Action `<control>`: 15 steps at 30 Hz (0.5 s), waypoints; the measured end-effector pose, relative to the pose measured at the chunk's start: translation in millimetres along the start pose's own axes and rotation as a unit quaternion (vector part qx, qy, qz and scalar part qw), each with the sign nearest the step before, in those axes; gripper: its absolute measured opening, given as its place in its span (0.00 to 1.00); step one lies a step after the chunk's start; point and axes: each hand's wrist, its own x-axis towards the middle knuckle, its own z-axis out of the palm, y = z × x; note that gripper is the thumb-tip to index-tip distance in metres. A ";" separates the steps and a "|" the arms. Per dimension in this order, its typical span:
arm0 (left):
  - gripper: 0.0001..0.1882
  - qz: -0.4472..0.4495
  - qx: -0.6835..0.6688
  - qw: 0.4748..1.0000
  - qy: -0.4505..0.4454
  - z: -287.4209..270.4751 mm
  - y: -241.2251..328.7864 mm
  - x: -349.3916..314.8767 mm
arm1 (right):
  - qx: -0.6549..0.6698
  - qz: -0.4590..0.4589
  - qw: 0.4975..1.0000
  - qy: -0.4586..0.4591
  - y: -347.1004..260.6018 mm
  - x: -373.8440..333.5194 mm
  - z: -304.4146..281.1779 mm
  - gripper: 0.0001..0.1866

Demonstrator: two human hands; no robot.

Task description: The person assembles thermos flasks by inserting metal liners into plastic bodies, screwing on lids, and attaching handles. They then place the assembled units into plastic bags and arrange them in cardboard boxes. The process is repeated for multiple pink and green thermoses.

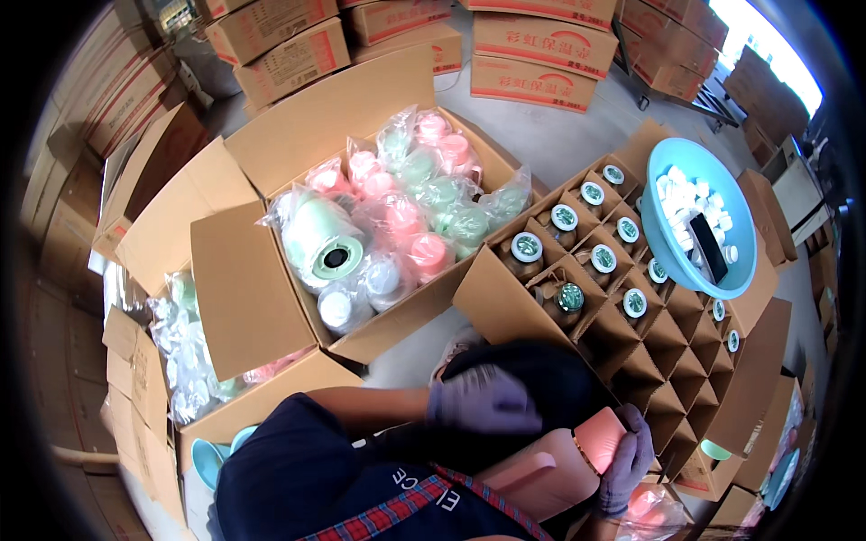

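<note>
A pink vacuum jug (564, 469) with a handle and a gold-coloured band lies tilted across my lap. My right hand (631, 458), in a pale purple glove, is closed around its top end. Blurred by motion, my gloved left hand (487, 401) is over my dark-clothed leg, just left of the jug's top and apart from it; its fingers are smeared. Beyond my right hand, a divided carton (514, 302) holds several bottle-like liners (603, 259) with round pale-and-green tops. Some of its nearer compartments hold nothing that I can see.
A light blue basin (663, 239) with white caps (678, 194) and a dark phone (708, 248) rests on the divided carton's far right. Left of it, an open carton (248, 293) holds bagged pink, green and white jugs (325, 239). Stacked cartons (532, 86) stand behind.
</note>
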 end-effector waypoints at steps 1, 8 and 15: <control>0.16 -0.097 0.042 0.987 0.123 -16.1 -27.1 9.9 | 0.022 0.013 0.999 0.034 2.1 -3.5 2.5 0.25; 0.26 -0.285 0.576 0.730 0.234 -245.5 -258.0 76.1 | -0.030 0.002 0.997 0.064 9.5 5.8 10.8 0.37; 0.25 -0.419 0.747 0.512 -0.068 -353.7 -424.5 123.2 | 0.025 0.023 0.992 0.124 28.1 40.4 -3.8 0.15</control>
